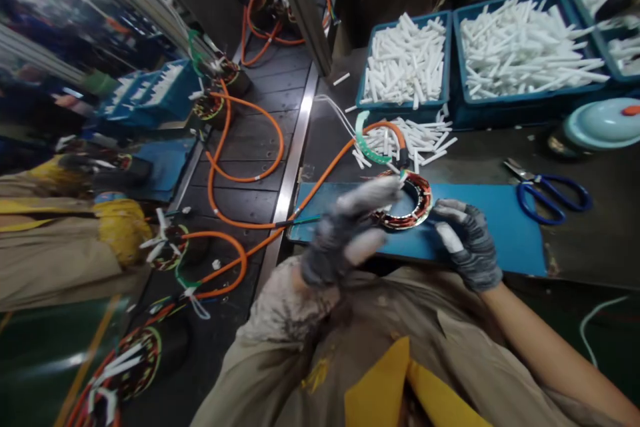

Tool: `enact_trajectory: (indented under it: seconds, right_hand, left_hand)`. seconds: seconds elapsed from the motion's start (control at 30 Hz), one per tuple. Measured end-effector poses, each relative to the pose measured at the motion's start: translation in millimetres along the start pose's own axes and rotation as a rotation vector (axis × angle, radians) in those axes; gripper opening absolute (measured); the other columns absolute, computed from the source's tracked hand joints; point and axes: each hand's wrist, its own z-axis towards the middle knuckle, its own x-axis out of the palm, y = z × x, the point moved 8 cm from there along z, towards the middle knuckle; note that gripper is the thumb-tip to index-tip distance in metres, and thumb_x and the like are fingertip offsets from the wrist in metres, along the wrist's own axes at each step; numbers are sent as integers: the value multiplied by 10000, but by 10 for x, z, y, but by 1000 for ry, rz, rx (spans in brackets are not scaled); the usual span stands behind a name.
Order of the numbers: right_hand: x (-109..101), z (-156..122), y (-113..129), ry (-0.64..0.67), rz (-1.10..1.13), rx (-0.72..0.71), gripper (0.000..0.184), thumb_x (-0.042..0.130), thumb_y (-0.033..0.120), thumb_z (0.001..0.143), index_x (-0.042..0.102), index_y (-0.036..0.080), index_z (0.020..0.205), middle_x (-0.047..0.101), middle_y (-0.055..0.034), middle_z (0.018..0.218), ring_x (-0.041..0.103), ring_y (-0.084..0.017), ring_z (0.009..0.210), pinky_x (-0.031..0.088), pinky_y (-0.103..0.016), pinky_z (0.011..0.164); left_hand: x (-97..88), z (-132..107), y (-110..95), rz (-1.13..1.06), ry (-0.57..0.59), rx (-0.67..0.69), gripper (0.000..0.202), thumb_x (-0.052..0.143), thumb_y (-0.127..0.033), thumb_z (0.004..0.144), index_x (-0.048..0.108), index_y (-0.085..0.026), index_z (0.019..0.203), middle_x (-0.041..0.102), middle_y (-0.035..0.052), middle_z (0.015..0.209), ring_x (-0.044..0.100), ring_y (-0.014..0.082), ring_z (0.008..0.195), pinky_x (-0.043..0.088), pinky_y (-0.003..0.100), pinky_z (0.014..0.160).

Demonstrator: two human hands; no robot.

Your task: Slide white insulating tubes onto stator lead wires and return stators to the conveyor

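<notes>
A ring-shaped motor stator (pixel 411 199) with copper windings lies on a blue mat (pixel 500 227) at the bench's near edge. An orange cable (pixel 325 173) runs from it off to the left. My left hand (pixel 345 233), in a grey glove, is raised just left of the stator, its fingers blurred and reaching over the ring's left rim. My right hand (pixel 465 243), also gloved, rests at the ring's right side with fingers curled against the mat. A green-and-white strip (pixel 367 147) curves behind the stator beside loose white sleeves (pixel 420 140).
Blue bins of white sleeves (pixel 407 60) (pixel 525 47) stand at the back. Blue-handled scissors (pixel 547 190) lie right of the mat, near a pale blue lid (pixel 605 123). A dark conveyor (pixel 240 147) on the left carries several stators with orange cables. Another person's sleeve (pixel 55 240) is far left.
</notes>
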Motion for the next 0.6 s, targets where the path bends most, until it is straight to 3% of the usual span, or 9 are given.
enact_trajectory:
  seconds: [0.07, 0.1, 0.13, 0.23, 0.3, 0.4, 0.47, 0.6]
  right_hand:
    - [-84, -13, 99, -5, -95, -103, 228, 636, 316, 937, 712, 255, 1143, 726, -89, 1178, 665, -295, 1134, 496, -511, 1051]
    - [-109, -17, 160, -6, -136, -146, 238, 641, 293, 937, 703, 249, 1162, 727, -91, 1169, 669, -294, 1122, 505, -500, 1031]
    - [-120, -20, 239, -11, -177, -194, 253, 654, 280, 931, 693, 244, 1178, 728, -94, 1163, 672, -295, 1120, 509, -492, 1021]
    - [3, -39, 532, 12, -316, -351, 357, 710, 317, 905, 656, 241, 1250, 734, -104, 1201, 660, -307, 1175, 484, -492, 1054]
    - [206, -47, 694, 53, -450, -418, 436, 726, 397, 897, 639, 241, 1295, 738, -106, 1236, 639, -319, 1223, 429, -510, 1113]
    - [570, -14, 797, 127, -653, -433, 430, 696, 475, 908, 684, 205, 1242, 764, -128, 1173, 649, -326, 1172, 388, -531, 1132]
    - [762, 49, 772, 195, -726, -397, 359, 671, 461, 922, 734, 180, 1137, 776, -147, 1068, 671, -324, 1062, 418, -538, 1084]
    - [871, 214, 600, 366, -759, -331, 317, 665, 428, 920, 771, 146, 1016, 758, -156, 909, 662, -329, 960, 440, -548, 1031]
  left_hand:
    - [-556, -18, 103, 85, -317, -35, 515, 511, -516, 1000, 419, -375, 1487, 548, 31, 1517, 630, 266, 1308, 560, 462, 1108]
    - [-755, -41, 214, 157, -408, -67, 517, 513, -525, 995, 424, -361, 1478, 560, 33, 1498, 627, 259, 1307, 549, 460, 1116]
    - [-856, -49, 367, 220, -404, -114, 535, 548, -528, 975, 445, -328, 1460, 578, 49, 1472, 628, 261, 1301, 541, 459, 1120]
    - [-758, -70, 949, 408, -75, -296, 615, 699, -501, 871, 527, -219, 1389, 643, 96, 1386, 631, 278, 1278, 517, 458, 1137]
    - [-676, -78, 1223, 569, 49, -339, 645, 739, -455, 838, 539, -180, 1385, 616, 121, 1430, 569, 289, 1356, 451, 465, 1196]
    - [-807, 90, 1419, 810, -70, -379, 696, 713, -399, 867, 475, -143, 1469, 489, 161, 1564, 432, 289, 1484, 337, 446, 1270]
    - [-931, 276, 1542, 891, -128, -479, 745, 674, -390, 902, 398, -117, 1538, 449, 177, 1594, 424, 290, 1490, 334, 424, 1268]
    - [-885, 636, 1809, 886, 19, -620, 766, 666, -324, 901, 377, -96, 1572, 534, 180, 1528, 503, 326, 1420, 377, 422, 1231]
